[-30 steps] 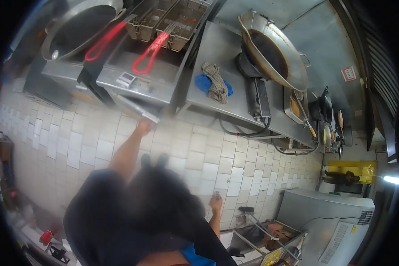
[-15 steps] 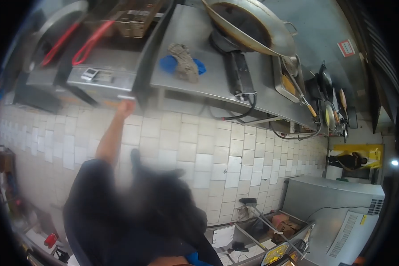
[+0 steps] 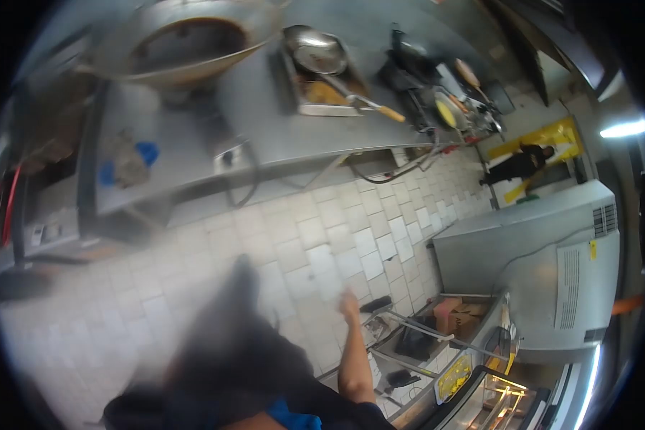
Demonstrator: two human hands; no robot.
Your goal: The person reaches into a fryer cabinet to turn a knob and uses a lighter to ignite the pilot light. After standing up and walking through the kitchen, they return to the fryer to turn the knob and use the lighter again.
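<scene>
My right hand (image 3: 349, 307) hangs low over the tiled floor at the end of a bare forearm. Motion smears its fingers, so I cannot tell whether they are curled or apart; no object shows beside them. Nearest to it in this view is a black brush head (image 3: 376, 304) by the low rack. My left hand is out of sight. Along the steel counter (image 3: 265, 129) stand a large wok (image 3: 261, 36) and a tray (image 3: 330, 110) with a wood-handled strainer (image 3: 319, 51) over it. A grey cloth (image 3: 130, 163) lies on blue material at the counter's near end.
White floor tiles (image 3: 315, 222) run between the counter and a big steel appliance (image 3: 523, 251). Several pans (image 3: 408, 54) crowd the counter's far end. Another person (image 3: 523, 163) is at the back by a yellow panel. A glass display case (image 3: 491, 401) stands low at right.
My view has swung right, away from the fryer. My left hand, earlier at the fryer's front, has left the view. My right arm has come into sight at the lower middle.
</scene>
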